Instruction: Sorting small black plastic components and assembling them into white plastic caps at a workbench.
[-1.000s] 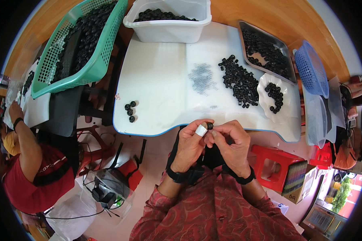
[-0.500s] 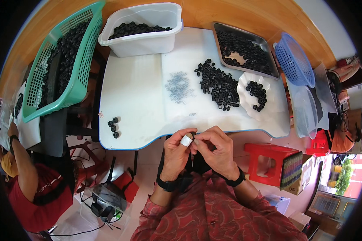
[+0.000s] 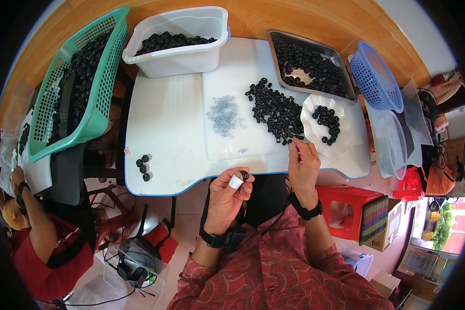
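My left hand (image 3: 226, 199) is closed just off the table's near edge, pinching a small black ring-shaped part (image 3: 245, 175) with a hole in its end. White tape (image 3: 235, 182) wraps one of its digits. My right hand (image 3: 305, 168) reaches over the table edge, its fingertips drawn together at the near side of a pile of small black pieces (image 3: 276, 111). Whether a piece sits between those fingertips is hidden. Right of the pile lies a white wavy-rimmed plate (image 3: 341, 147) with round black parts (image 3: 327, 124) on it.
Scattered tiny metallic bits (image 3: 225, 116) lie mid-table; several black parts (image 3: 143, 168) sit at left. Behind stand a white tub (image 3: 181, 67) and metal tray (image 3: 315, 92). A green basket (image 3: 90, 121), blue basket (image 3: 377, 77) and red stool (image 3: 341, 209) flank the table. Another person's arm (image 3: 39, 232) shows left.
My hands have separated. The right moved forward and right to the pile of black pieces, while the left stayed near the table edge with the black ring-shaped part now showing.
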A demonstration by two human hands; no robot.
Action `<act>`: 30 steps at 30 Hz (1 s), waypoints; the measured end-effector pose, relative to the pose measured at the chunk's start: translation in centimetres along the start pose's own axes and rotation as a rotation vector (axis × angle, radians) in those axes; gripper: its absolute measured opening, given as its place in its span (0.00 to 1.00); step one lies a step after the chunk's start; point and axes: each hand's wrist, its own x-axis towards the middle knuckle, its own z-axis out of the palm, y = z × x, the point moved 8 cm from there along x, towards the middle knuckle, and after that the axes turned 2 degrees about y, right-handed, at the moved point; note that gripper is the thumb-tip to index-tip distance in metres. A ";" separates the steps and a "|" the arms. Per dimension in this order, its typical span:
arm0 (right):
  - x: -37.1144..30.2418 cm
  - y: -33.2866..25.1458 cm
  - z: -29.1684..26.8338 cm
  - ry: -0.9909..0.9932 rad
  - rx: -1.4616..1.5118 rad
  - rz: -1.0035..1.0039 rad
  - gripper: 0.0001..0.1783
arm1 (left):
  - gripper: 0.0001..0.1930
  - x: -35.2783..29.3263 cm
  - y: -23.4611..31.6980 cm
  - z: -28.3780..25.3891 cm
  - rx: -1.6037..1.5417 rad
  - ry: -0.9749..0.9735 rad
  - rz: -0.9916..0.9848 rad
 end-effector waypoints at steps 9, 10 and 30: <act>0.3 0.4 0.5 -0.008 -0.020 -0.004 0.09 | 0.14 0.1 -0.1 0.1 0.005 -0.047 0.031; 0.3 0.5 0.6 -0.016 0.005 0.016 0.09 | 0.14 0.1 -0.1 0.2 0.003 -0.061 0.036; -2.3 -0.7 0.8 -0.323 1.101 0.576 0.11 | 0.14 -0.6 -0.5 2.9 0.002 -0.138 0.000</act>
